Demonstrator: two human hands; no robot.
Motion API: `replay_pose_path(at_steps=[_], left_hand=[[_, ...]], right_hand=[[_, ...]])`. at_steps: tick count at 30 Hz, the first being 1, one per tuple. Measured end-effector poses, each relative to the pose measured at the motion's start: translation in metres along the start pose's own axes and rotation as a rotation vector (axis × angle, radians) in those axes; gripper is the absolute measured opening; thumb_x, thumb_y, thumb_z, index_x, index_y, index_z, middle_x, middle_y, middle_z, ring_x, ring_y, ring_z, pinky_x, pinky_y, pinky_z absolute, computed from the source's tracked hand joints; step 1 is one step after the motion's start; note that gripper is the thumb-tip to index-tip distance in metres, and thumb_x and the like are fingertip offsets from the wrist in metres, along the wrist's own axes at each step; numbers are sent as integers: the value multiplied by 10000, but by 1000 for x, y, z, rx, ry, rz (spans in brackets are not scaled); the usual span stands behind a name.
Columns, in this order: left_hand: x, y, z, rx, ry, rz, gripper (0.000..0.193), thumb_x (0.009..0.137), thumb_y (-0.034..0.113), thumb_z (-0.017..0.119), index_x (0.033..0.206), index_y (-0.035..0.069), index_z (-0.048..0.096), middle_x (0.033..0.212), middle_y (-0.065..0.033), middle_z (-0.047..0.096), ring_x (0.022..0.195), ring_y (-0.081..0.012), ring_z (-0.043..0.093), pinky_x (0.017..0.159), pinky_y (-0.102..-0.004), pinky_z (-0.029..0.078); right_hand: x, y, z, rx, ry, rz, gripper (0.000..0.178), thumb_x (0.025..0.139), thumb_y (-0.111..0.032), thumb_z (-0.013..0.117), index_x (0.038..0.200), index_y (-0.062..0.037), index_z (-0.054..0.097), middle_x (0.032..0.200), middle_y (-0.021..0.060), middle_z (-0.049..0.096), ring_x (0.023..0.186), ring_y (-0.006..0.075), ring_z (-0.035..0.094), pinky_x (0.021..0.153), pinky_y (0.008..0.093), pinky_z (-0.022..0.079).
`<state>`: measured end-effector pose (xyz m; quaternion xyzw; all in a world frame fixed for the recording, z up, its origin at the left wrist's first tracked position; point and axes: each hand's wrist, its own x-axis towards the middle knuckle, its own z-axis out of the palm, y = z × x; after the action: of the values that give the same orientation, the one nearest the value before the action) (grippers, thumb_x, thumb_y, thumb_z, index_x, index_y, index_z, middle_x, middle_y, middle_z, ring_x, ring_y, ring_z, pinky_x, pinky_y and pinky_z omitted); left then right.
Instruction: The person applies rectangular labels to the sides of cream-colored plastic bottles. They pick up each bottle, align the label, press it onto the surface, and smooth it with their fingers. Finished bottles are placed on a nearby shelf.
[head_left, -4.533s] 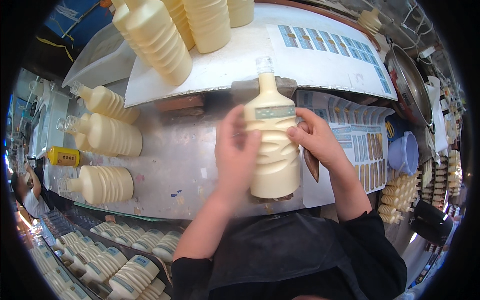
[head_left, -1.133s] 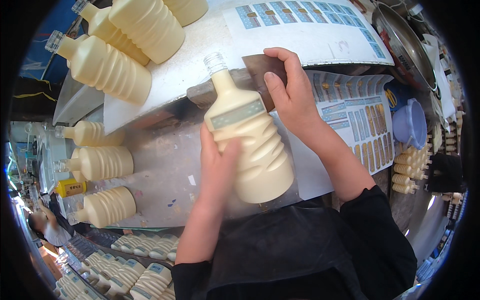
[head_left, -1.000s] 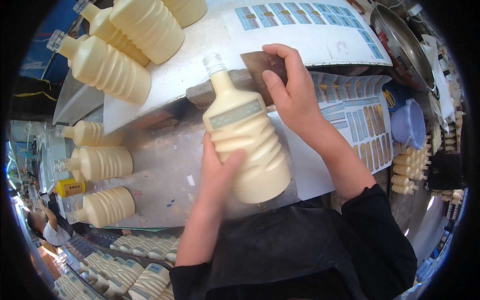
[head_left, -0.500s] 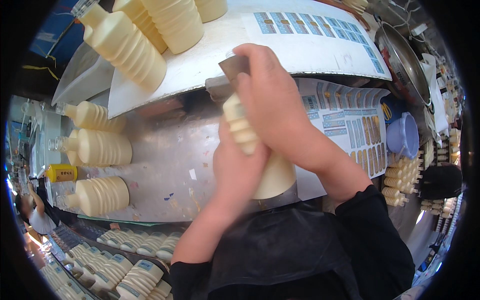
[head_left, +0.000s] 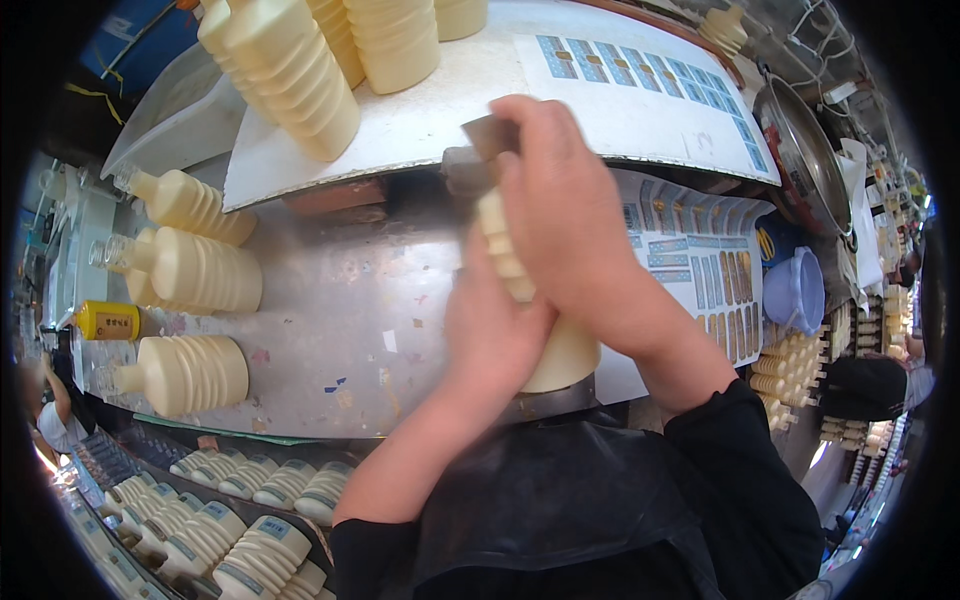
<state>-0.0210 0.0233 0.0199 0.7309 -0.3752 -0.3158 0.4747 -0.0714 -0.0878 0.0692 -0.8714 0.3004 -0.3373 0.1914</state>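
Observation:
My left hand (head_left: pixel 492 320) is wrapped round the ribbed middle of a cream-coloured plastic bottle (head_left: pixel 565 362), whose broad base shows below my wrists. Between the thumb and fingers of my right hand (head_left: pixel 562 215) is a flat, brownish-grey scraper (head_left: pixel 487 136). That hand lies over the bottle's upper side and hides much of it; motion blurs both hands a little. Just beyond the bottle, a grey block (head_left: pixel 465 172) sits by the edge of a raised white board (head_left: pixel 430 120).
Cream bottles (head_left: pixel 290 80) stand on the board, and more (head_left: pixel 205 270) rest on the metal table (head_left: pixel 330 300) beside a yellow container (head_left: pixel 108 321). Label sheets (head_left: pixel 640 375) lie to the right, near a purple bucket (head_left: pixel 795 290) and a metal pan (head_left: pixel 815 150). Labelled bottles (head_left: pixel 265 560) fill the lower left.
The whole view has shifted and turned slightly. Both hands keep their hold on the bottle and scraper, now a little further right in the picture.

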Motion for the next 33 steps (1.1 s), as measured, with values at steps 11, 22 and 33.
replay_pose_path(at_steps=[11,22,33], left_hand=[[46,-15,0,-317,48,-80,523,1045,414,546,1341,-11,469,1232,-233,628,1098,-306,633,969,-408,491],[42,-25,4,-596,30,-20,443,1144,341,290,1310,29,557,1240,-105,619,1126,-174,603,1008,-356,492],[31,-20,3,-792,-63,-118,459,1140,354,341,1395,14,512,1315,-124,619,1168,-207,625,1004,-364,515]], right_hand=[[-17,67,-12,176,81,141,370,968,-68,546,1329,-2,499,1295,226,571,1206,401,578,1026,447,469],[-25,83,-18,377,244,206,351,989,-55,568,1331,10,524,1221,137,634,1111,228,630,997,337,492],[-33,90,0,288,198,167,360,1022,-127,545,1358,-5,506,1264,182,609,1160,292,591,1026,379,453]])
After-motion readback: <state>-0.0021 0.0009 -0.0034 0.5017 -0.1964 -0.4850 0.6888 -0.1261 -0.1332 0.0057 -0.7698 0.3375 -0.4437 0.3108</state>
